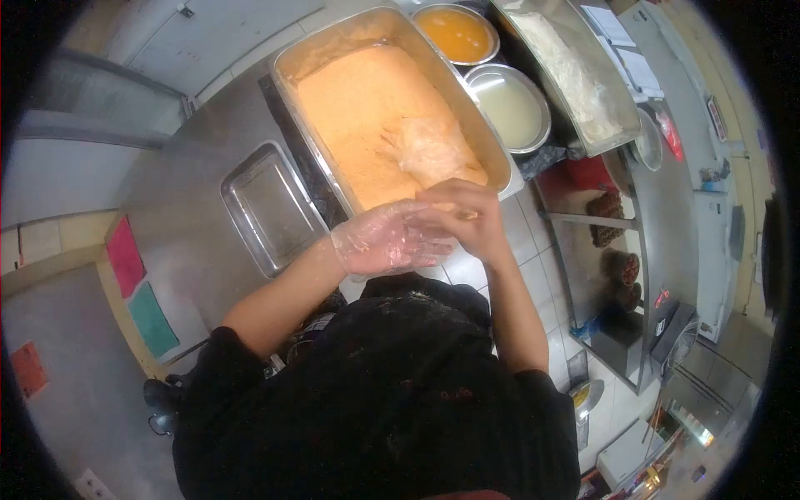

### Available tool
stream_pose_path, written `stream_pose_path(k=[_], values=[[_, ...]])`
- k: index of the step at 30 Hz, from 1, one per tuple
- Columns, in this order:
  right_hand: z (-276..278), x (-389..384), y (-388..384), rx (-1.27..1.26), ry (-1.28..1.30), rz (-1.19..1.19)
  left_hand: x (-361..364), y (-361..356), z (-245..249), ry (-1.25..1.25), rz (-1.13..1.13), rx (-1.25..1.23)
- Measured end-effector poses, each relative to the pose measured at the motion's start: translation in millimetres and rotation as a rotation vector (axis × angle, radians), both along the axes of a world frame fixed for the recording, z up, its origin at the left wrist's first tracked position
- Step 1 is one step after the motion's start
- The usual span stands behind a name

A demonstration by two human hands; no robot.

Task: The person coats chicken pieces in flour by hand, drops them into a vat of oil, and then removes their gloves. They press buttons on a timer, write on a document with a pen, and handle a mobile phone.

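My left hand (387,242) wears a clear plastic glove, palm up, with its fingers stretched to the right. Bare and curled, my right hand (468,218) meets it at the thumb side; its fingers appear to pinch the glove's plastic, though the fingertips are partly hidden. Both hands are over the near edge of a deep metal pan (329,167) filled with orange crumbs (358,100). On the crumbs, just beyond my hands, lies a crumpled clear plastic glove (429,146) with orange bits on it.
Right of the pan stand a bowl of orange liquid (454,33), a bowl of pale liquid (510,108) and a metal tub of white flour (562,67). A shallow metal tray (271,208) sits on the steel counter (179,192) at left. Shelves (596,250) stand at right.
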State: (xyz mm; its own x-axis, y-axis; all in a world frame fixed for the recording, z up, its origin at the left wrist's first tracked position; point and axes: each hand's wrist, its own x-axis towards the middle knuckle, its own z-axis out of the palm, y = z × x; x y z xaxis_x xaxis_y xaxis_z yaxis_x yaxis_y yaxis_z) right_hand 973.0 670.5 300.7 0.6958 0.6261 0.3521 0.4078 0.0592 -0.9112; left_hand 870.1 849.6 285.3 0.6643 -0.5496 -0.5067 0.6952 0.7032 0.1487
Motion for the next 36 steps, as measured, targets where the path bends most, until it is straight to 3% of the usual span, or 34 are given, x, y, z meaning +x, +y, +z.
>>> stream_pose_path(k=[3, 5, 10, 12, 14, 15, 17, 19, 21, 22, 24, 25, 26, 27, 29, 30, 31, 32, 33, 35, 36], values=[[3.1, 11.1, -8.8, -0.128, -0.133, 0.123, 0.2, 0.8, 4.8, -0.028, -0.018, -0.036], [13.3, 12.7, -8.3, -0.099, -0.431, 0.091, 1.3, 1.4, 10.0, 0.017, -0.023, -0.057], [23.8, 16.8, -16.2, -0.198, -0.626, -0.001, -4.4, 6.8, 13.4, 0.014, -0.109, -0.047], [19.4, 23.7, -17.0, -0.223, -0.680, -0.053, -6.5, 10.9, 4.0, -0.292, -0.210, -0.059], [15.0, 31.7, -14.7, -0.143, -0.291, -0.193, -7.9, 9.1, 13.8, -0.315, -0.212, 0.027], [14.6, 24.9, -11.8, -0.143, -0.296, -0.199, -5.3, 9.6, 19.8, -0.341, -0.204, 0.117], [12.2, 0.7, -3.9, -0.119, 0.474, -0.196, 0.3, 14.8, 17.6, -0.294, -0.175, 0.016], [-9.3, 2.1, -8.1, -0.257, 0.461, -0.089, 3.7, 20.8, 13.3, -0.236, -0.143, -0.089], [-24.7, 14.6, -7.3, -0.454, 0.258, -0.149, 11.6, 30.4, 7.4, -0.180, -0.104, -0.172], [-29.8, 22.8, -3.7, -0.400, 0.185, -0.231, 14.8, 38.6, 2.7, -0.174, -0.105, -0.176], [-37.2, 47.7, -3.1, -0.557, 0.110, -0.294, 18.3, 64.6, -9.3, -0.132, 0.038, -0.035], [-41.1, 60.0, -2.8, -0.708, 0.027, -0.356, 15.2, 86.4, -16.0, -0.120, 0.110, 0.152], [-48.5, 67.7, 0.4, -0.708, 0.035, -0.372, 15.6, 101.6, -20.3, -0.112, 0.174, 0.339], [-60.5, 72.1, 4.3, -0.804, -0.037, -0.344, 20.9, 99.0, -18.8, -0.114, 0.150, 0.340], [-89.2, 80.2, 7.4, -0.902, -0.088, -0.336, 22.9, 86.6, -12.2, -0.108, 0.467, 1.077], [-103.5, 86.8, 7.8, -0.971, -0.279, -0.092, 26.2, 72.0, -11.7, -0.125, 0.441, 1.077], [-115.9, 91.5, 3.1, -1.028, -0.467, 0.147, 33.0, 49.1, -12.3, -0.495, 0.262, 1.375], [-126.1, 89.8, -1.8, -0.913, -0.465, 0.150, 38.4, 31.2, -16.3, -0.902, 0.060, 1.625], [-130.6, 85.1, -7.7, -0.812, -0.460, 0.138, 37.0, 28.2, -37.5, -0.963, 0.022, 1.585], [-98.5, 77.7, -10.8, -0.952, -0.027, -0.058, 46.3, 28.3, -91.6, -1.302, -0.589, 2.056], [-93.4, 72.5, -19.0, -0.777, -0.165, -0.256, 65.3, 15.1, -68.5, -1.000, -1.170, 2.038]])
